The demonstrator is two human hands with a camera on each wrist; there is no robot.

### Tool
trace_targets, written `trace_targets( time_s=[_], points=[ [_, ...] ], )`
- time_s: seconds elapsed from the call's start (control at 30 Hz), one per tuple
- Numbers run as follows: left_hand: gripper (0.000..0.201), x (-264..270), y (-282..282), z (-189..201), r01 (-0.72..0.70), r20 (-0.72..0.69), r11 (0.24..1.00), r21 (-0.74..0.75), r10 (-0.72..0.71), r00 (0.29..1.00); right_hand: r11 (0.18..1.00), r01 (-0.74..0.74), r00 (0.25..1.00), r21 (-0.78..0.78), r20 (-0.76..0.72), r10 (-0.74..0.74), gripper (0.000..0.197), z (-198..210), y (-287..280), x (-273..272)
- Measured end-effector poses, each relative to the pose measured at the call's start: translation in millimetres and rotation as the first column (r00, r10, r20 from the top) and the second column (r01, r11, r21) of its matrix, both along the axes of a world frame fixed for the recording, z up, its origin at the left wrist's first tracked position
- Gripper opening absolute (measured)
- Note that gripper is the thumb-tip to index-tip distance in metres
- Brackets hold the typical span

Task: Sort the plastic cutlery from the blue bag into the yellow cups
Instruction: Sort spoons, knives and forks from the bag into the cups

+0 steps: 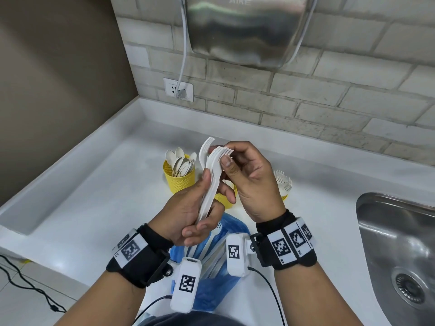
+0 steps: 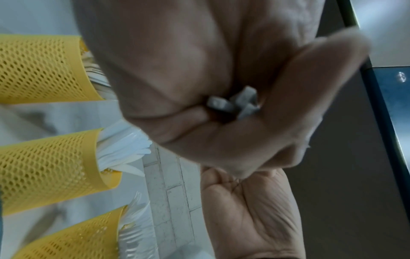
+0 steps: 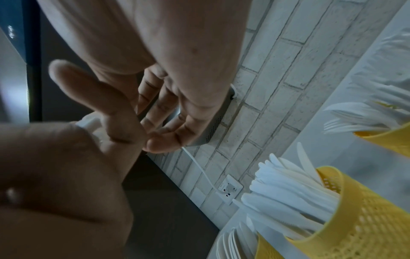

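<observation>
**Bundle of white forks held above the cups**

The white plastic forks [image 1: 209, 170] sit in both hands above the blue bag [image 1: 211, 262]; the left hand [image 1: 188, 215] grasps the handles, the right hand [image 1: 247, 180] pinches the tines; the left wrist view alone shows the handle ends [image 2: 235, 103] poking from the curled fingers; the right wrist view shows knives [image 3: 288, 189] in the middle yellow cup [image 3: 346, 227], mostly hidden from the head camera; beyond the bag stand the spoon cup [image 1: 181, 182] and, right of it, the fork cup [image 1: 284, 196]; the white counter [image 1: 106, 189] meets a brick wall [image 1: 329, 95]; a steel sink [image 1: 400, 250] lies right of the bag.
</observation>
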State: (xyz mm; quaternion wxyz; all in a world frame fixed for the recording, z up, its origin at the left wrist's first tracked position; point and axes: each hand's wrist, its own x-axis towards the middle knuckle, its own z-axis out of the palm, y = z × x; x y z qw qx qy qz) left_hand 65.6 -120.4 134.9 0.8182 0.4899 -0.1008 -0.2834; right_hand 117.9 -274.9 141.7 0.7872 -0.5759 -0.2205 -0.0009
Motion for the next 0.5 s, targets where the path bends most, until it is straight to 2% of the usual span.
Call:
trace_targets(
  time_s=[0.17,0.37,0.5],
  points=[
    [0.072,4.1,0.8,-0.3,0.064,-0.088,0.995,-0.071,-0.070,0.994,1.000,0.003,0.999,-0.002,0.037,-0.003,0.015,1.3,-0.7,-0.2],
    [0.066,4.4,2.3,-1.2,0.006,-0.089,1.000,-0.025,-0.008,0.996,0.988,0.150,0.982,-0.025,0.118,-0.146,0.017,-0.7,-0.2,3.0],
    [0.061,5.4,4.7,0.7,-0.014,-0.117,1.000,-0.004,0.014,0.993,0.982,0.180,0.969,-0.063,0.184,-0.166,0.014,1.4,-4.1,3.7]
  ],
)
